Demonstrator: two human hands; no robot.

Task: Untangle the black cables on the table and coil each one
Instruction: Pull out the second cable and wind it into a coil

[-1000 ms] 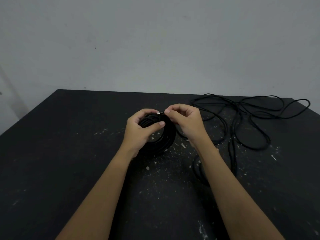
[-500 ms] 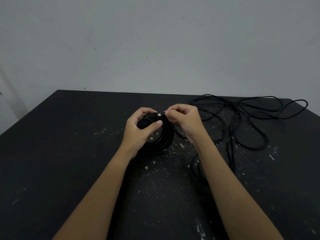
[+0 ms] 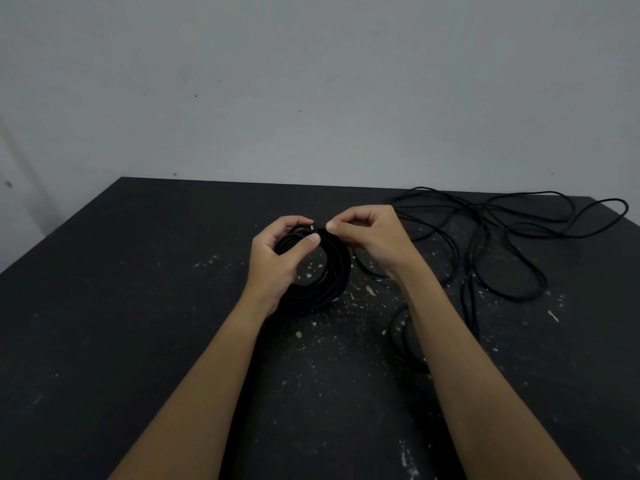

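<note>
On the matte black desk point(image 3: 138, 306), flecked with pale specks, your left hand point(image 3: 272, 265) grips the round coil of black cable point(image 3: 334, 271) near the desk's middle. Its fingers point(image 3: 294, 221) curl over the coil's top edge and the thumb presses across the front strands. At the top of the coil a small silvery connector tip point(image 3: 313, 227) shows between your two hands. Your right hand point(image 3: 375, 242) holds the cable end just beside that tip, its fingers point(image 3: 333, 226) narrowed to a tight pinch. A dark loop of cable point(image 3: 398, 332) lies partly hidden under your right forearm. At the far right, the loose tangle of thin black cable point(image 3: 502, 237) sprawls toward the desk's back edge.
</note>
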